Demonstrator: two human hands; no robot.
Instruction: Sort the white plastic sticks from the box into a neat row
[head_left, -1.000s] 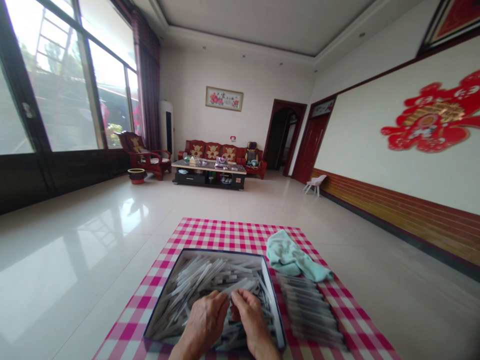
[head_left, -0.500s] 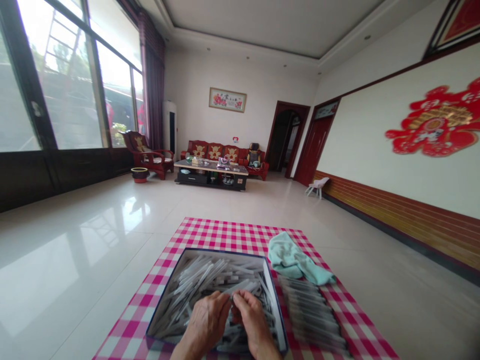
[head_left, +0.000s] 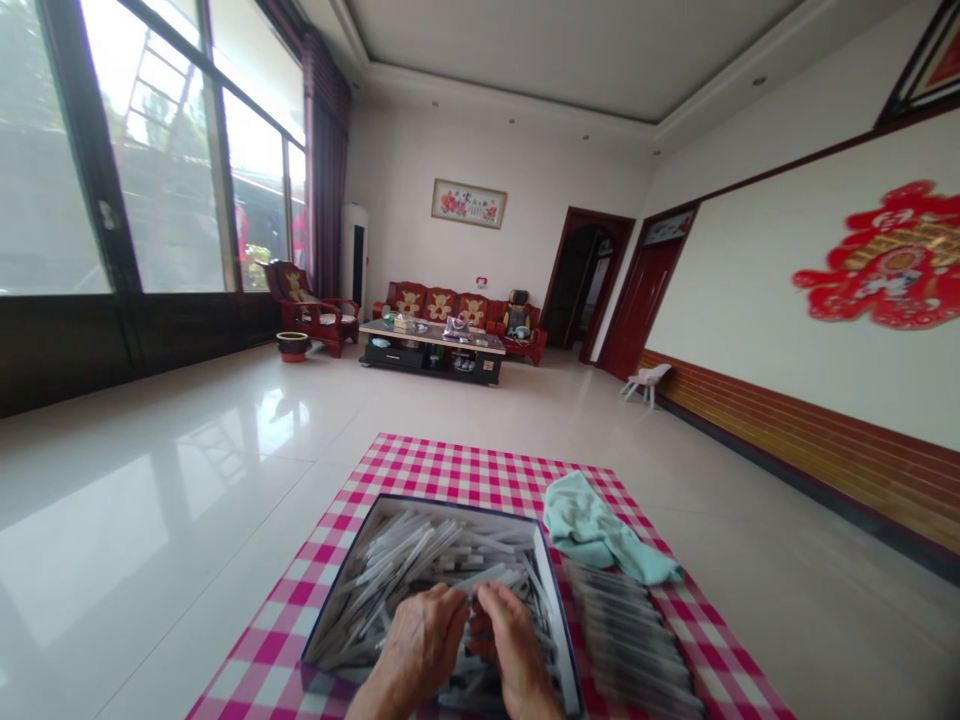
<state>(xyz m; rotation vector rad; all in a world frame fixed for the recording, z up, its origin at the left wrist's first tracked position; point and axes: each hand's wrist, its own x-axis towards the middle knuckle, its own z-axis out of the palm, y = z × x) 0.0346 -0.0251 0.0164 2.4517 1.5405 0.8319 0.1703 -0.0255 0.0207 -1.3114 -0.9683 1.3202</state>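
My left hand [head_left: 426,635] and my right hand [head_left: 513,632] are close together above a shallow dark-edged box [head_left: 552,560]. Many thin, whitish translucent plastic sticks [head_left: 401,560], perhaps pen parts, fill the box at mixed angles. Thumb and fingers of each hand are pinched, with the fingertips nearly meeting over the pile. Whatever sits between them is too small and too hidden to name. To the right of the box, a row of clear stick-like pieces with dark ends [head_left: 630,635] lies side by side, partly blurred.
A mint-green cloth [head_left: 592,525] lies crumpled beyond the row. Everything rests on a pink-and-white checked tablecloth [head_left: 465,470]. Farther off stand a low coffee table [head_left: 431,345], a wooden sofa, an armchair [head_left: 311,310] and a small pale stool [head_left: 645,382].
The scene has shifted slightly to the right in view. My fingertips are a little farther apart than before, while both hands stay over the box.
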